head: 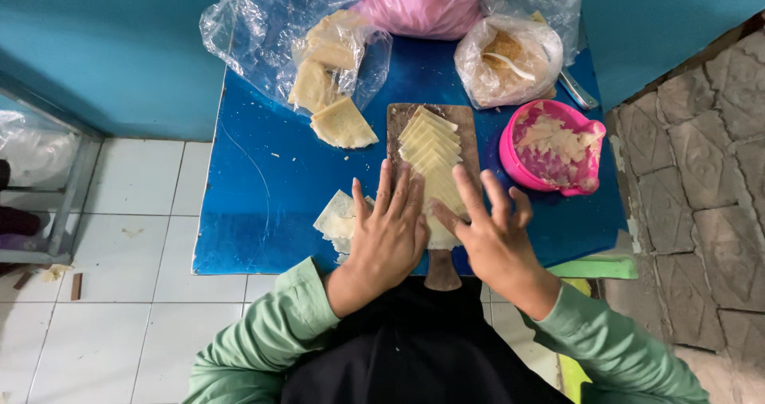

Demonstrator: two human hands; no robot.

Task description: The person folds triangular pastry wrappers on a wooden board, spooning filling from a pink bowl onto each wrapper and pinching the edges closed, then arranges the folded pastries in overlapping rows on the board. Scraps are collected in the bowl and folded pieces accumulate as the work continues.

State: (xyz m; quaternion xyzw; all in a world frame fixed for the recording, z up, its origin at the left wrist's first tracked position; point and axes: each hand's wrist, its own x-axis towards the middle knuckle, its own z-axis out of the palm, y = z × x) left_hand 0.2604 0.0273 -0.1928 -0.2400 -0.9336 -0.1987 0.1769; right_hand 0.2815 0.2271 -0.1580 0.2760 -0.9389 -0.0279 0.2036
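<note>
A wooden cutting board with a handle lies on a small blue table. A fanned row of pale yellow wrapper sheets runs down the board. My left hand lies flat, fingers spread, on the near end of the row. My right hand rests beside it with fingers apart, touching the same sheets. Neither hand grips anything.
A pink bowl of shredded filling sits right of the board. Loose sheets lie left of my left hand. Clear bags of folded wrappers and of crumbs and a pink bag stand at the back. White tiled floor lies left.
</note>
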